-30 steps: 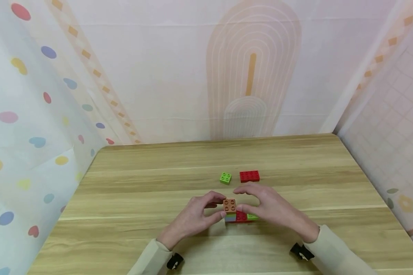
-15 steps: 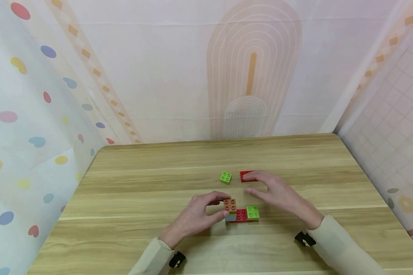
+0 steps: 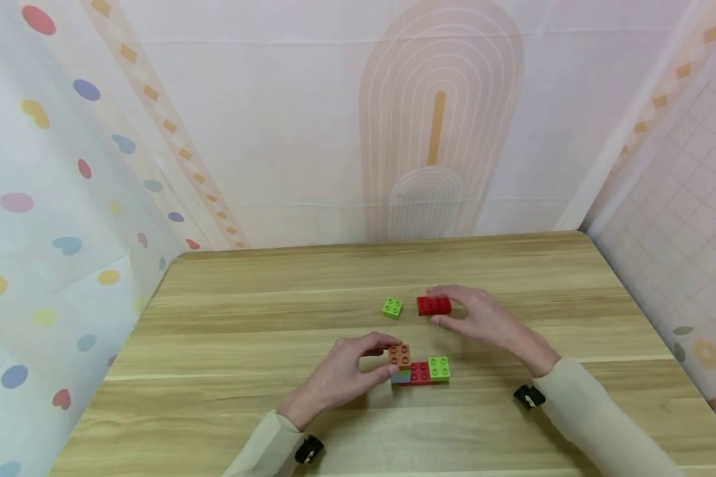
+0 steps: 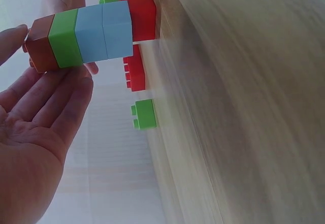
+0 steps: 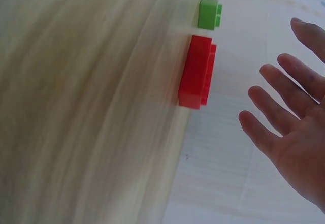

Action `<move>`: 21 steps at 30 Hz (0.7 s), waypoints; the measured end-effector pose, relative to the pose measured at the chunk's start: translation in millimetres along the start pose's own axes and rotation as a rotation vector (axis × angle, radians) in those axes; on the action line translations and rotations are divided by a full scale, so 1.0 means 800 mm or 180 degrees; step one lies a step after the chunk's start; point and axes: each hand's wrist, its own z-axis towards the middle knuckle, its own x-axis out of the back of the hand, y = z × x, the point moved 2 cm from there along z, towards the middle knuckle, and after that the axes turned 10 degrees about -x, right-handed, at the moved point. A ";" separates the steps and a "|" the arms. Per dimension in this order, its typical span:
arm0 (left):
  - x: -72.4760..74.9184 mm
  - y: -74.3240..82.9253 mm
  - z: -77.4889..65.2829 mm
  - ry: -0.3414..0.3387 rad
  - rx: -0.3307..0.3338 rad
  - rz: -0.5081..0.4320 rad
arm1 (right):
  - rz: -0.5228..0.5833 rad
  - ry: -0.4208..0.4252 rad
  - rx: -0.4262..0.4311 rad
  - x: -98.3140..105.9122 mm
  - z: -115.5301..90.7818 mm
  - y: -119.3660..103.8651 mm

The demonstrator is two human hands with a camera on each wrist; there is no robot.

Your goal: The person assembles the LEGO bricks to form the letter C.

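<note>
My left hand (image 3: 340, 372) holds the orange-brown toy building brick (image 3: 399, 356) on top of a small tower, thumb on the near side and fingers behind. Below it in the left wrist view come a green brick (image 4: 66, 40) and two light blue bricks (image 4: 104, 32), all on one end of a long red brick (image 3: 419, 373). A lime green brick (image 3: 438, 368) sits on that brick's other end. My right hand (image 3: 489, 321) reaches over the wood with fingers spread around the right end of a loose red brick (image 3: 432, 305); the right wrist view shows a gap between them.
A loose lime green brick (image 3: 392, 307) lies just left of the loose red one. The wooden table (image 3: 244, 311) runs back to a patterned cloth backdrop (image 3: 274, 132). More cloth hangs along the left and right sides.
My right hand has left the brick build and moved away and right to the loose red brick, uncovering the build's lime green end. My left hand stays at the tower.
</note>
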 end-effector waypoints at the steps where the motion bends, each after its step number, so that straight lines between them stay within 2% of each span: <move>1: 0.000 0.000 0.000 0.0003 -0.0001 0.0000 | -0.0005 -0.0023 -0.0029 0.000 0.002 0.002; 8: 0.001 0.001 -0.001 0.0001 0.0016 0.0000 | -0.0023 -0.0179 -0.0131 0.003 0.013 0.014; 21: 0.002 0.001 -0.004 -0.0003 0.0026 0.0018 | -0.0038 -0.0308 -0.0306 -0.001 0.028 0.029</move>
